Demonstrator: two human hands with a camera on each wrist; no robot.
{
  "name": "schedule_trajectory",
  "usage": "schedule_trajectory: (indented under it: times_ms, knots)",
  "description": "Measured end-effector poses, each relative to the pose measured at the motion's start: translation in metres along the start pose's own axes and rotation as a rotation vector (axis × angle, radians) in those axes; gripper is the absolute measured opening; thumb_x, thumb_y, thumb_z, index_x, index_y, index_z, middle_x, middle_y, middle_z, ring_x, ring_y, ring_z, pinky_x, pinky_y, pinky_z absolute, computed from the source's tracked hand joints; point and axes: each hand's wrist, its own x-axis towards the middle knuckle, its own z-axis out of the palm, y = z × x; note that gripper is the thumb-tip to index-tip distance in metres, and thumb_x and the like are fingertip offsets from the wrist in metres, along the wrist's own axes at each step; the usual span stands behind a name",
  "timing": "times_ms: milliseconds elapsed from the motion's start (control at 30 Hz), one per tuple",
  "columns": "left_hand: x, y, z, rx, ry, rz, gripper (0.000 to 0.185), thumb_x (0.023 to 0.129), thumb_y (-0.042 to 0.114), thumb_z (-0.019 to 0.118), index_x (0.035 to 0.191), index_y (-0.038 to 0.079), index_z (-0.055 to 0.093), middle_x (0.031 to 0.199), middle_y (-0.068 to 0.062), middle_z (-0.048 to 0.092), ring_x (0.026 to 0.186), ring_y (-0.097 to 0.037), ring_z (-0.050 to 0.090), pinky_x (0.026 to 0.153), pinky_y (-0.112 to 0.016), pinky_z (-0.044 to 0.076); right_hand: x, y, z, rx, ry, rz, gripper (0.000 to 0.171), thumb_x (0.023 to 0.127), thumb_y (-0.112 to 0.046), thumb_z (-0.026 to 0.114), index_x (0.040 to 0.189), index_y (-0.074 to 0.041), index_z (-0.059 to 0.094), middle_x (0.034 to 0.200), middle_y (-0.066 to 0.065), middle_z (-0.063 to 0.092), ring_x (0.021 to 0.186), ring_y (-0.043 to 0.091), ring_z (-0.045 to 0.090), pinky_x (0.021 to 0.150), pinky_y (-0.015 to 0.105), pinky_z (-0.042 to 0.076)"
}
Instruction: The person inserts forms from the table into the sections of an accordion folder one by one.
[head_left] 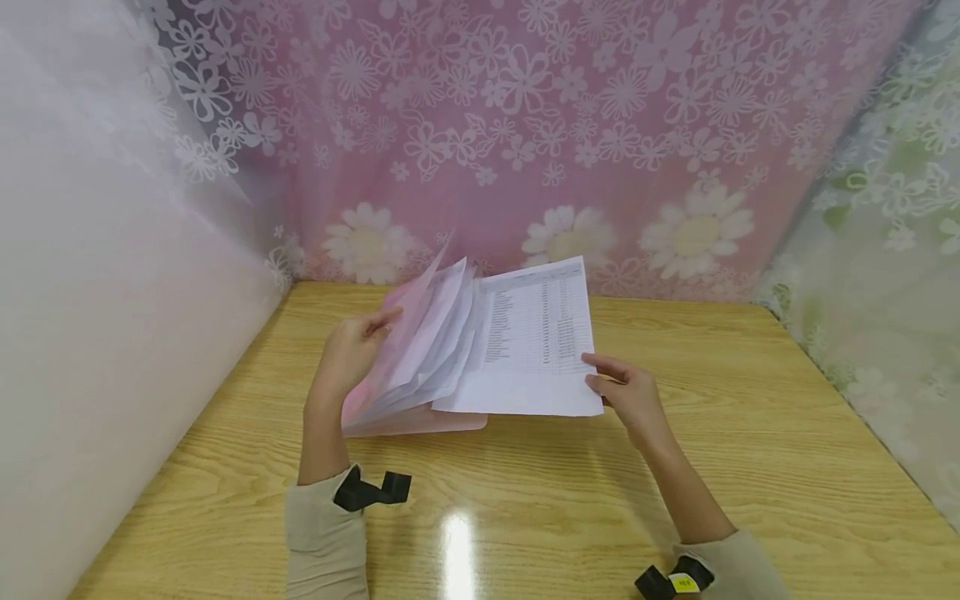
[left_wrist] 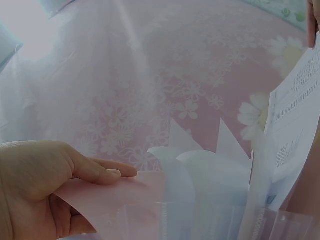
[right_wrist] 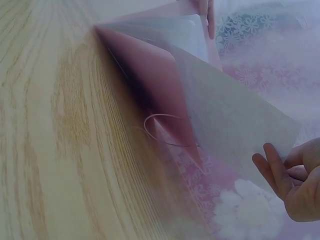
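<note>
Backdrop: pink flower-print sheeting (head_left: 525, 125) hangs behind a wooden table (head_left: 750, 433); a white panel (head_left: 90, 333) closes off one side and green-tinted flower sheeting (head_left: 892, 275) the other.
Folder: one pink expanding folder (head_left: 405, 421) rests on the table near its middle, fanned open with its pockets standing up.
Left hand: the left hand (head_left: 348, 354) is raised at the folder's outer edge, forearm slanting up from the table; thumb and fingers pinch the pink front flap (left_wrist: 125, 192) and draw it away from the pockets.
Right hand: the right hand (head_left: 630, 392) sits low by the sheet's near corner, wrist just above the table; thumb and fingertips pinch one printed sheet (head_left: 536, 342), which stands partly in the folder.
Count: two hands, one folder, one printed sheet with columns of text, several translucent dividers (left_wrist: 210, 180); their exact number cannot be told.
Left wrist view: shows the thumb lying flat on the flap and the dividers' curved tops, hidden from the head view.
Right wrist view: shows the sheet's blank underside (right_wrist: 235, 115), the folder's dark pink inside, and fingers (right_wrist: 272, 170) curled under the paper edge.
</note>
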Motion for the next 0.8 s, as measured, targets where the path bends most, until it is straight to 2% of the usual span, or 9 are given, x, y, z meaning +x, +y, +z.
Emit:
schedule_trajectory:
  times_ms: [100,233,433,700,800]
  knots:
    - [0.001,0.0,0.0,0.01,0.005,0.006,0.031,0.094,0.006,0.048,0.124,0.004,0.059,0.118,-0.013,0.059,0.083,-0.024,0.049,0.07,-0.035,0.034,0.0,0.001,0.001,-0.002,-0.006,0.0,0.038,0.089,-0.007,0.059,0.125,0.003,0.055,0.124,0.021,0.051,0.087,0.016,0.061,0.072,0.026,0.05]
    - [0.002,0.0,0.0,0.012,0.003,0.002,0.031,0.095,0.007,0.048,0.124,0.004,0.059,0.117,-0.013,0.06,0.072,-0.024,0.046,0.067,-0.035,0.034,0.002,0.002,0.003,-0.001,-0.016,0.001,0.037,0.089,-0.007,0.059,0.125,0.003,0.055,0.125,0.02,0.051,0.088,0.017,0.061,0.073,0.029,0.05]
    - [0.002,0.0,0.001,0.008,0.005,0.004,0.031,0.094,0.005,0.048,0.123,0.004,0.06,0.116,-0.014,0.06,0.075,-0.023,0.047,0.068,-0.035,0.034,0.006,0.003,0.005,0.012,-0.043,0.007,0.037,0.089,-0.008,0.06,0.124,0.003,0.055,0.125,0.02,0.051,0.09,0.019,0.061,0.077,0.035,0.049]
    - [0.003,-0.001,0.003,0.015,0.004,0.013,0.03,0.094,0.006,0.049,0.122,0.004,0.06,0.105,-0.015,0.064,0.058,-0.019,0.034,0.061,-0.033,0.033,0.015,0.007,0.007,0.015,-0.091,0.027,0.04,0.09,-0.013,0.059,0.127,0.0,0.054,0.127,0.017,0.05,0.094,0.019,0.058,0.075,0.027,0.048]
    - [0.002,-0.001,0.004,0.011,0.003,0.008,0.03,0.094,0.006,0.05,0.122,0.004,0.06,0.109,-0.015,0.063,0.06,-0.019,0.037,0.063,-0.034,0.033,0.019,0.008,0.009,0.02,-0.107,0.03,0.04,0.09,-0.013,0.059,0.128,0.0,0.053,0.128,0.018,0.049,0.094,0.018,0.057,0.074,0.026,0.048]
